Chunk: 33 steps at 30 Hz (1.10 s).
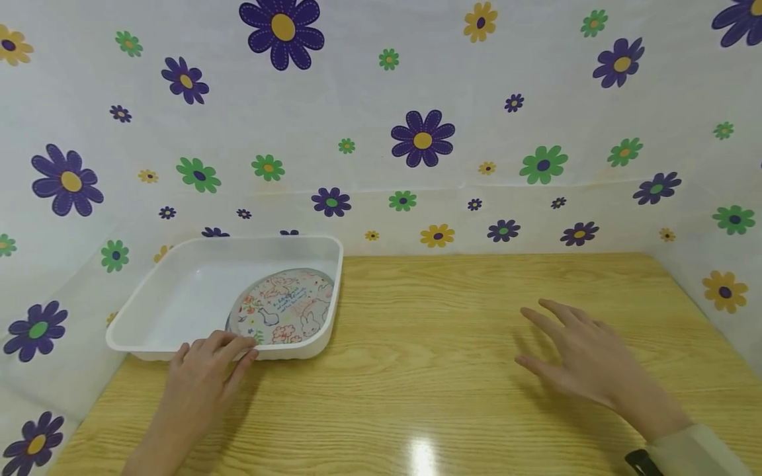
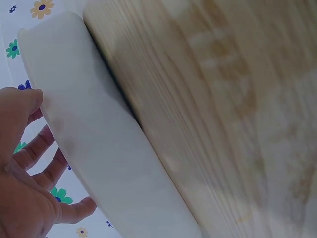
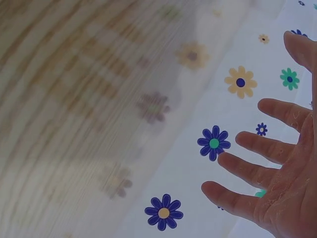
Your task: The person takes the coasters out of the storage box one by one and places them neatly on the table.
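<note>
A white plastic tray point(image 1: 178, 347) stands at the left of the wooden table. Inside its right half lies a round, flat disc point(image 1: 262, 307) with coloured drawings of flowers and a rabbit and some writing. My left hand point(image 1: 205, 370) holds the near rim of this tray, fingers over the edge and thumb at the outer side. The left wrist view shows that hand point(image 2: 29, 173) along the tray's rim, beside its outer wall point(image 2: 99, 134). Well to the right, my right hand point(image 1: 580, 347) hovers above the table, fingers spread and holding nothing; its palm point(image 3: 292, 193) shows in the right wrist view.
The wooden table point(image 1: 428, 370) has a glossy surface with a light reflection near the front. A white cloth point(image 1: 357, 106) printed with purple, green and yellow flowers rises behind the table and along both sides. The tray's far rim is close to this cloth.
</note>
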### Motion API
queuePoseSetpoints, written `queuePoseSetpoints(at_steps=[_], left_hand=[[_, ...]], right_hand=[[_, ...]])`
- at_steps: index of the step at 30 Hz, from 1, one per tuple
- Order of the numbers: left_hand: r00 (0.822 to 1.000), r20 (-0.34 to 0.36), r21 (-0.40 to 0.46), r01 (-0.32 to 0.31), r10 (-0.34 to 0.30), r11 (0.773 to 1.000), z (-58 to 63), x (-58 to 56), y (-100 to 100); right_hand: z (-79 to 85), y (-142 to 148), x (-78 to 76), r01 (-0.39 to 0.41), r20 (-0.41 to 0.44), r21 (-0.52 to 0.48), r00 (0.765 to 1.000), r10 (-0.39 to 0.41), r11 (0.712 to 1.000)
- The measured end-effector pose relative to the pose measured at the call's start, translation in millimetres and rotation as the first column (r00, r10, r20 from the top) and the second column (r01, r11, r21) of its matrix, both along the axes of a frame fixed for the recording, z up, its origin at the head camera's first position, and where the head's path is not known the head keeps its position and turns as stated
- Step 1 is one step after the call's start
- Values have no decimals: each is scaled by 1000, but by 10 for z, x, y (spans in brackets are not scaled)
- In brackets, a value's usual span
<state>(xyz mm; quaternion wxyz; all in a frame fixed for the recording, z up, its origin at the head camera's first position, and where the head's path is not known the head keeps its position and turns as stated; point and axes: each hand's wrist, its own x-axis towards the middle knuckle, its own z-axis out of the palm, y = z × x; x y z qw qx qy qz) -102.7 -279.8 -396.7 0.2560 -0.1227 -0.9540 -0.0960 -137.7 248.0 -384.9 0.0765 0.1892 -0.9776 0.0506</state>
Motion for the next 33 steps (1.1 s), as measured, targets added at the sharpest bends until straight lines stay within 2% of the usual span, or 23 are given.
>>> queuePoseSetpoints(at_steps=[7, 16, 22, 33], left_hand=[[1000, 27, 25, -5, 4, 1000, -2, -4, 29], [1000, 9, 15, 2, -2, 1000, 36, -11, 6], [1000, -27, -7, 4, -4, 1000, 51, 0, -53], [997, -71, 50, -19, 23, 999, 44, 12, -260]], right_hand=[[7, -120, -68, -34, -5, -4, 999, 34, 999], [2, -355, -160, -98, -26, -16, 995, 97, 995], [15, -489, -220, -135, -43, -21, 990, 134, 991], [40, -615, -270, -171, -52, -26, 984, 169, 985]])
